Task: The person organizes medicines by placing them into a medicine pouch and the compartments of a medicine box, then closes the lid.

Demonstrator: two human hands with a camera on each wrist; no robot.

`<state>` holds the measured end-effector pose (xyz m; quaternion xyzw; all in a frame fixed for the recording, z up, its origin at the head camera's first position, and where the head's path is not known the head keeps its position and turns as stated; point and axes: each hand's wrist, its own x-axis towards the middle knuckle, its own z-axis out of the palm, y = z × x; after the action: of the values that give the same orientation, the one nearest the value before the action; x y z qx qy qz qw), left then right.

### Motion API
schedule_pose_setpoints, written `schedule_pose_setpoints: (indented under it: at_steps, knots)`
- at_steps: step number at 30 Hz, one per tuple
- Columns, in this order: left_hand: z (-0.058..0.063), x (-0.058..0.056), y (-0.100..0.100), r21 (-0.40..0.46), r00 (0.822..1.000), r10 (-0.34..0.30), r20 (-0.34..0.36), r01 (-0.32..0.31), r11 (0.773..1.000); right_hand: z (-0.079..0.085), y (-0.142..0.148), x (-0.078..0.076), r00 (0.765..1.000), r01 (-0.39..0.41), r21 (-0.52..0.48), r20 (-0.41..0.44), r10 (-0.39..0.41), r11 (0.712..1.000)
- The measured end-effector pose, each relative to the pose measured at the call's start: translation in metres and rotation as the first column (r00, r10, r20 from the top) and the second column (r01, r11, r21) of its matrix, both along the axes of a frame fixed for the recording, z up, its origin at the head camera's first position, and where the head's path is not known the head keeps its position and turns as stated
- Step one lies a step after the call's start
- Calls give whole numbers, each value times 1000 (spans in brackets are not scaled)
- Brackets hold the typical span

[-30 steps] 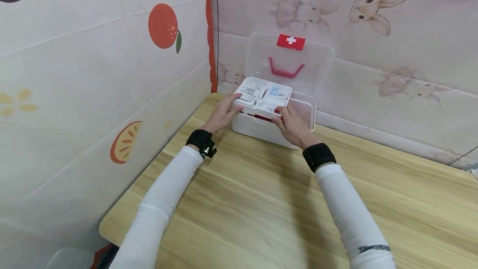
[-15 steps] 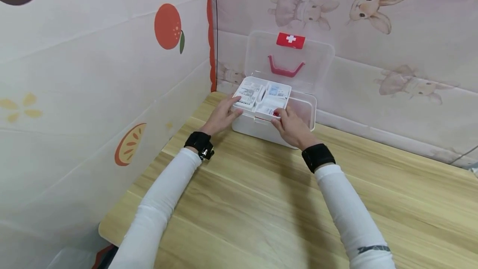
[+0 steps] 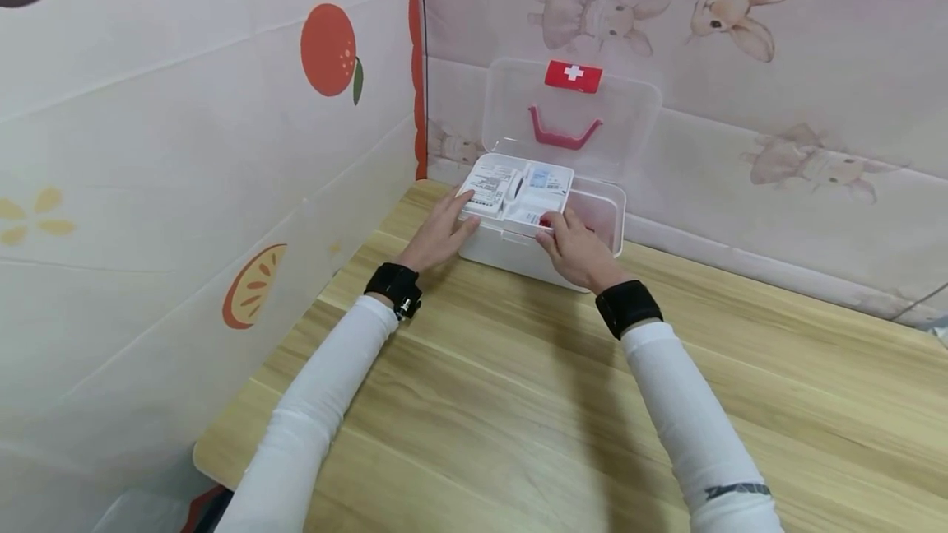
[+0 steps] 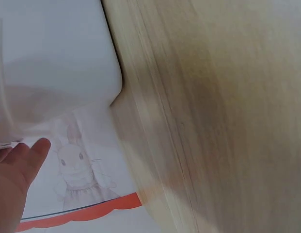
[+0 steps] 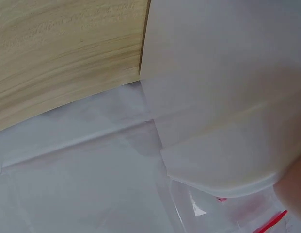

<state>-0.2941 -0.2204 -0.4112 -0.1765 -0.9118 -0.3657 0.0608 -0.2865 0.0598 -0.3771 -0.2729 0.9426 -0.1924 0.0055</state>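
Observation:
A white first-aid box stands at the back of the table, its clear lid raised. A white divided tray with printed white packets sits over the left part of the box. My left hand holds the tray's front left corner, fingers on the side rim and thumb at the front. At the front right corner my right hand grips the tray; a bit of red shows by its fingertips. In the left wrist view the fingers reach to the box's rim. The right wrist view shows mostly box wall.
The wooden table spreads out in front of the box. Printed cloth walls meet in a corner behind and left of it. On the lid are a pink handle and a red label with a white cross.
The tray has come down a little at its front; the dark red gap beneath it has closed. Both hands have kept their hold and moved down slightly with it.

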Motion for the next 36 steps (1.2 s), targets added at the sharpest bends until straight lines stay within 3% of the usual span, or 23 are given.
schedule_pose_setpoints:
  at_steps: [10,18,29,36]
  knots:
    - [-2,4,5,41,998,27,49,-29,999,1,0,-1,998,9,65,64,-13,998]
    - [0,2,4,47,999,16,44,-18,999,-1,-1,-2,996,32,128,77,-42,991]
    - [-3,1,0,-63,999,29,34,-26,998,-5,-6,3,998,34,209,-55,-23,977]
    - [1,-1,-2,-168,1000,21,10,-19,986,-4,-7,4,998,41,200,-61,-29,979]
